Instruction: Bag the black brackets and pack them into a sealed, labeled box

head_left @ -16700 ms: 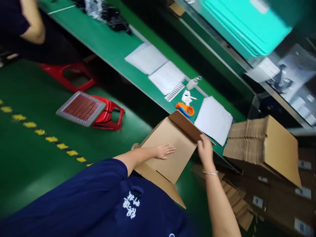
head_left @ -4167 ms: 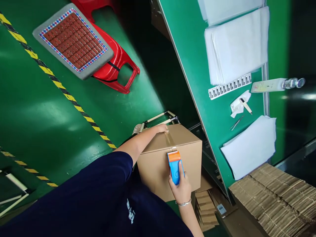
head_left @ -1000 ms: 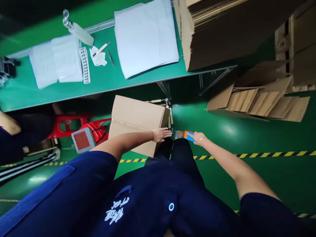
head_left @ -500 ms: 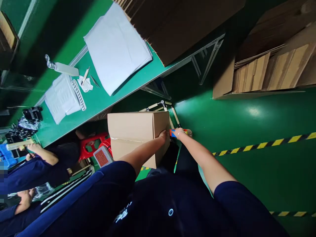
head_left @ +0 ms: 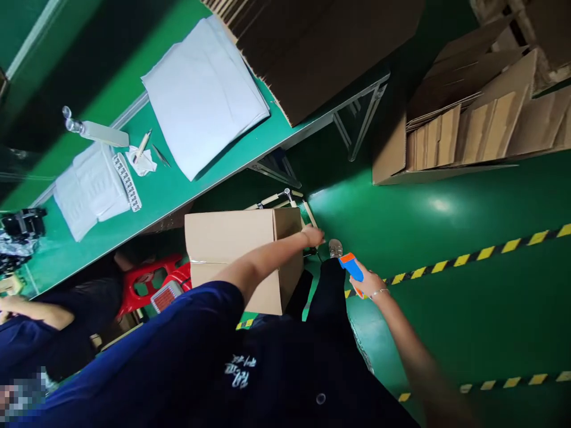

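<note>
A closed brown cardboard box stands on a small frame stand just in front of my legs, beside the green workbench. My left hand reaches past the box's right edge, fingers near its upper corner. My right hand is off the box, out to the right over the green floor, and grips a blue and orange tape dispenser.
On the bench lie white sheets, a clear bottle, a strip of small parts and a stack of flat cartons. More flat cartons lie on the floor at right. A seated person and red stools are at left.
My right hand has drawn the tape dispenser away from the box's right side, out and down over the floor. My left hand has slid a little further right along the box.
</note>
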Available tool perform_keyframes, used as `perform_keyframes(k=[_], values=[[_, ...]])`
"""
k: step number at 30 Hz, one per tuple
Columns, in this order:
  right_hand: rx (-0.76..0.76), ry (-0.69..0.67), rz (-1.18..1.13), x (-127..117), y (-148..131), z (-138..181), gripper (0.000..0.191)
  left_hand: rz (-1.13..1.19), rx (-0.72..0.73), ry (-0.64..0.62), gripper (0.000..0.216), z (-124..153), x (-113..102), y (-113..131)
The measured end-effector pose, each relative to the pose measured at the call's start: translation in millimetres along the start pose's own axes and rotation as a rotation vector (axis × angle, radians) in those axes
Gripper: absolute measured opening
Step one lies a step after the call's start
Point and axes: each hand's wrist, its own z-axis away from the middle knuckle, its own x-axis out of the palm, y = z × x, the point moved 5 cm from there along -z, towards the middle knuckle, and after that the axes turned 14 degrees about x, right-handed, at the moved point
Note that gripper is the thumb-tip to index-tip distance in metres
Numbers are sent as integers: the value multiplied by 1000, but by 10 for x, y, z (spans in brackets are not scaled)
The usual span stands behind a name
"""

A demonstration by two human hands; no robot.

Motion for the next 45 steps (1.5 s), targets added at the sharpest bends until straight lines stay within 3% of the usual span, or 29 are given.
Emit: perform_keyframes(k=[3, 6, 11, 15, 17, 19, 24, 26, 28, 31, 35, 40, 42, 45], values=[[5, 196, -203, 112, -121, 634, 77, 142, 3, 139, 32, 263, -575, 88], [-24, 473, -351, 200, -493, 1307, 78, 337, 68, 196, 37, 850, -832, 254], [11, 728, -311, 397, -1184, 2130, 64, 682, 245, 112, 47, 1877, -577, 588], [42, 785, -282, 467, -1583, 2493, 63, 804, 223, 171, 35, 2268, -476, 608], [78, 787, -270, 479, -1739, 2645, 66, 810, 171, 197, 28, 2270, -556, 493], [132, 769, -273, 514, -1847, 2799, 69, 789, 103, 227, 26, 2142, -767, 270], [208, 707, -455, 705, -1882, 3048, 78, 668, -73, 342, 23, 1506, -1657, -536], [195, 678, -530, 732, -1900, 3018, 79, 628, -112, 324, 24, 1264, -1847, -754], [210, 657, -551, 703, -1937, 2934, 78, 587, -137, 277, 25, 1095, -1855, -869], [243, 618, -532, 631, -1987, 2805, 73, 497, -169, 208, 25, 1004, -1690, -939], [252, 576, -556, 573, -2005, 2737, 72, 313, -197, 207, 30, 1071, -1546, -965], [255, 605, -526, 559, -2062, 2791, 70, 100, -181, 226, 34, 1204, -1414, -830], [280, 616, -458, 761, -1981, 2912, 71, 39, -160, 220, 38, 1244, -1377, -787], [298, 567, -364, 1451, -1687, 3265, 69, -31, -73, 223, 43, 1282, -1352, -732]])
